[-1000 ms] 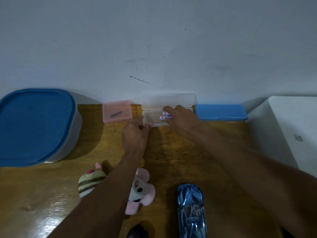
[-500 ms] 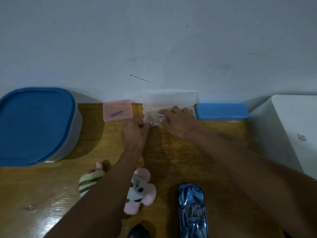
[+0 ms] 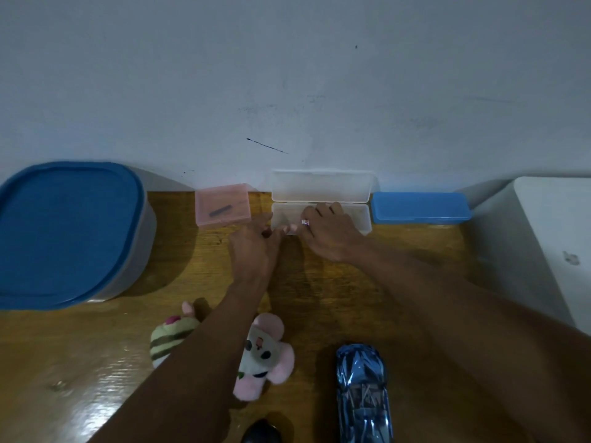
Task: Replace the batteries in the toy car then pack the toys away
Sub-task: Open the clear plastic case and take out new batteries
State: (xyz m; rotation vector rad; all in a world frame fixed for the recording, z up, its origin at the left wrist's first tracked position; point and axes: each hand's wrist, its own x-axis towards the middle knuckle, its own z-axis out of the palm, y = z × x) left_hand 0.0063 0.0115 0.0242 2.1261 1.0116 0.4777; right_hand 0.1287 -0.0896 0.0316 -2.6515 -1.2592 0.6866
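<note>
Clear plastic box [image 3: 320, 215] lies open as our right hand [image 3: 331, 233] pinches a battery [image 3: 305, 222] inside, left hand [image 3: 254, 247] loosely steadying it, car [image 3: 363, 394] untouched, toys unpacked.

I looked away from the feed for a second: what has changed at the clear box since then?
The right hand has closed over the batteries in the clear box; two labelled cells lay exposed a second ago, now only a tip shows between its fingers. The left hand still steadies the box's near-left corner. The toy car, plush toys, pink box and blue-lidded containers have not moved.
</note>
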